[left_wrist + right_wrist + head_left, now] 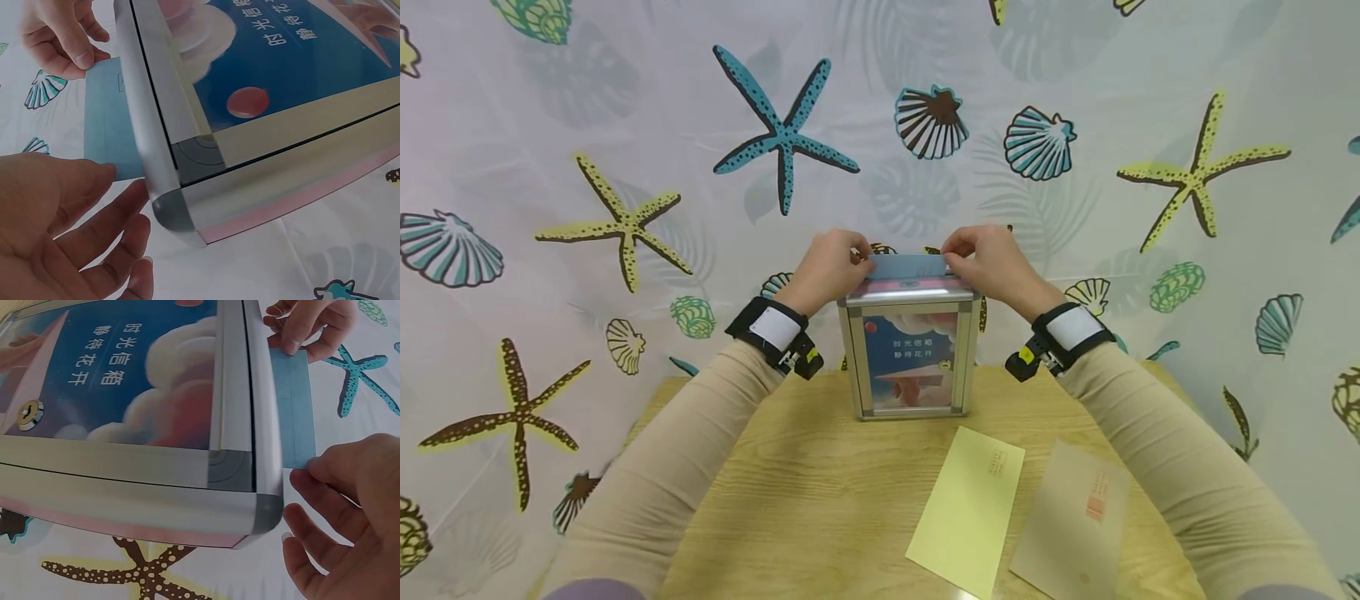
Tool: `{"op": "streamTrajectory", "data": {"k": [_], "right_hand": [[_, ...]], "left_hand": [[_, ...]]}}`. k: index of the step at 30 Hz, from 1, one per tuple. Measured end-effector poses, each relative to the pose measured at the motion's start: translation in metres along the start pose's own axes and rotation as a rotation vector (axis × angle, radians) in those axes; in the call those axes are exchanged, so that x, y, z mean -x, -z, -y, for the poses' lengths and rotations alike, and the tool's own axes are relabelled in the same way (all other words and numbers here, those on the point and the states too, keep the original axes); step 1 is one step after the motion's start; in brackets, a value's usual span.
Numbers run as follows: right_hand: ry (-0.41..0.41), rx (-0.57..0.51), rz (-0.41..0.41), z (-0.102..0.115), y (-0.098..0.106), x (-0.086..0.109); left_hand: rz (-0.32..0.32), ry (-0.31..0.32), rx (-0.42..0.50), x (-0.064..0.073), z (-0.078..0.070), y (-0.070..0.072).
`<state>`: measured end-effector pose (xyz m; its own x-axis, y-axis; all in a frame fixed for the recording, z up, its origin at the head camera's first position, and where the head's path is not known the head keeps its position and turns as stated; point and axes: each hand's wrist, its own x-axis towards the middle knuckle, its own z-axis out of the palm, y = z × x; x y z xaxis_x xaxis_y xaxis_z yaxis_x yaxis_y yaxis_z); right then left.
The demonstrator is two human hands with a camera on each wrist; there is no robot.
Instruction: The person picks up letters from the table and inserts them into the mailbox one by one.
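I observe a silver-framed box point(912, 358) upright on a wooden table point(797, 500). At the box's top, a blue envelope point(906, 266) projects upward, its lower part hidden from me. The left hand point(831, 267) pinches the envelope's left end; the right hand point(989, 262) pinches its right end. Nearer me than the box lie a yellow envelope point(968, 510) and, farther right, a brown envelope point(1073, 525).

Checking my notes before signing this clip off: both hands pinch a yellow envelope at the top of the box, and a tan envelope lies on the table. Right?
The colour is wrong: the head view shows the left hand and right hand pinching a blue envelope at the top of the box. The rest stands.
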<state>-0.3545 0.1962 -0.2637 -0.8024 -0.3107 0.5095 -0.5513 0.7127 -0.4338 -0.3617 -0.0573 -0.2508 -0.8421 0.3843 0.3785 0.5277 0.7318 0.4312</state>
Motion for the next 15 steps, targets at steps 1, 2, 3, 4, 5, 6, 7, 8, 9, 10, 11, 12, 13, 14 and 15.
{"op": "streamTrajectory", "data": {"k": [1,2,3,4,5,6,7,8,9,10,11,12,13,14,15], "right_hand": [[0.002,0.005,0.009,0.000,-0.001,0.000],[0.003,0.008,0.017,0.000,-0.002,0.000],[0.006,0.017,0.026,-0.003,-0.005,0.000],[0.004,0.022,0.032,-0.003,-0.006,0.000],[0.001,0.026,0.036,-0.003,-0.007,0.000],[0.000,0.027,0.041,-0.003,-0.009,0.001],[-0.002,0.027,0.045,-0.003,-0.010,0.001],[-0.003,0.028,0.049,-0.004,-0.011,0.001],[-0.002,0.031,0.052,-0.004,-0.011,0.001],[-0.004,0.031,0.054,-0.002,-0.011,0.002],[0.000,0.033,0.055,-0.002,-0.012,0.002],[0.006,0.039,0.055,-0.003,-0.012,0.002],[0.012,0.044,0.055,-0.004,-0.013,0.002],[0.019,0.049,0.054,-0.004,-0.013,0.002],[0.029,0.055,0.049,-0.004,-0.013,0.001]], "left_hand": [[0.005,-0.005,-0.011,0.000,0.001,-0.001],[0.010,-0.007,-0.025,0.000,0.002,-0.002],[0.018,-0.010,-0.037,0.000,0.003,-0.003],[0.024,-0.010,-0.046,-0.001,0.004,-0.004],[0.030,-0.010,-0.052,-0.001,0.004,-0.005],[0.034,-0.011,-0.057,-0.001,0.005,-0.006],[0.038,-0.009,-0.059,-0.001,0.006,-0.006],[0.040,-0.006,-0.058,-0.001,0.007,-0.007],[0.039,-0.005,-0.053,0.000,0.007,-0.007],[0.036,-0.003,-0.045,0.000,0.008,-0.007],[0.036,-0.003,-0.036,0.000,0.009,-0.007],[0.035,-0.003,-0.030,0.000,0.010,-0.007],[0.036,-0.002,-0.022,0.000,0.010,-0.007],[0.037,-0.001,-0.018,0.000,0.011,-0.007],[0.038,-0.004,-0.016,0.000,0.011,-0.007]]}}
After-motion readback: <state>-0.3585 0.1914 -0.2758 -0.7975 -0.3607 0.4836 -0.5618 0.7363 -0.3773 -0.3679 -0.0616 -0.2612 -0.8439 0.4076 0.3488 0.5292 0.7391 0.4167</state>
